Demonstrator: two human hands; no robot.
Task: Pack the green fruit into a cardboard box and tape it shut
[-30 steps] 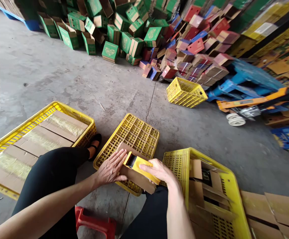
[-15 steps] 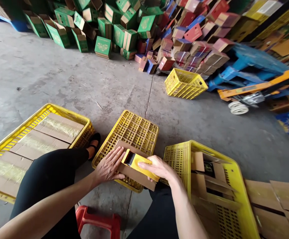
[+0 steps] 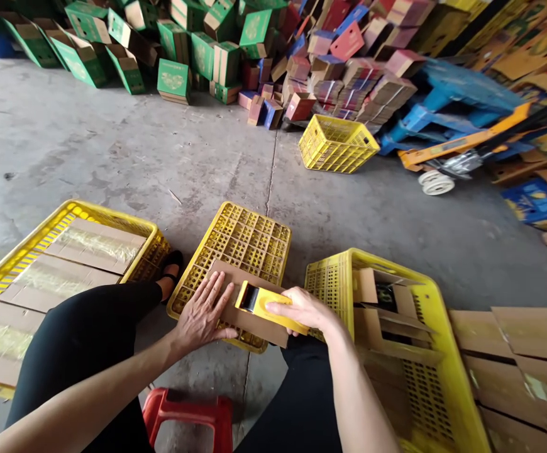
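A brown cardboard box (image 3: 263,328) lies across an upturned yellow crate (image 3: 254,236) between my knees. My left hand (image 3: 205,309) rests flat on the box's left end, fingers spread. In my right hand (image 3: 304,309) is a yellow tape dispenser (image 3: 273,305), gripped by its body over the box, its dark front end pointing left. Whether the dispenser touches the cardboard I cannot tell. The box's underside is hidden.
On the left, a yellow crate (image 3: 148,220) holds taped boxes (image 3: 73,277). Another yellow crate (image 3: 349,267) at right holds open-flapped boxes (image 3: 398,314). A red stool (image 3: 186,412) is below me. Farther off stand a yellow crate (image 3: 337,148) and an orange pallet jack (image 3: 466,141).
My left hand's fingers have spread wider on the box. The dispenser has shifted slightly right relative to the box. The whole view has shifted a little.
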